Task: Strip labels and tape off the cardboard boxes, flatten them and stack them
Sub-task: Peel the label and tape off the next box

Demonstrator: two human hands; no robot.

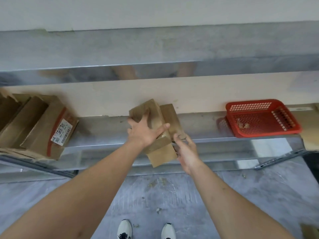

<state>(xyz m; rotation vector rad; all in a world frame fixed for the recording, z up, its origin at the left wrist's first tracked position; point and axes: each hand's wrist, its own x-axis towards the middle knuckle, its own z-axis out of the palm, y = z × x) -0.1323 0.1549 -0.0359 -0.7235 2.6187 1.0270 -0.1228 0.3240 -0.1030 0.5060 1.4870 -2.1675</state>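
Red basket [262,118] right, labelled boxes [37,125] left, apparently stacked.

We are seeing soft, even daylight-like brightness, the steel counter [207,125] throwing back pale glare and smeared reflections, the red basket [262,118] casting a faint shadow leftward, motion blur softening everything, wide-angle bending curving the edges, the hands [143,133] looking slightly smeared.

At the centre of the frame a plain brown cardboard box [156,133] sits on the shiny silver-grey counter [203,133]. At right is a red basket [262,118] with a perforated grid pattern. At left, brown flattened boxes [34,125] carry a red stripe and a white label [62,131] with black print. White shoes [124,229] with black markings stand on the mottled grey floor [172,195].
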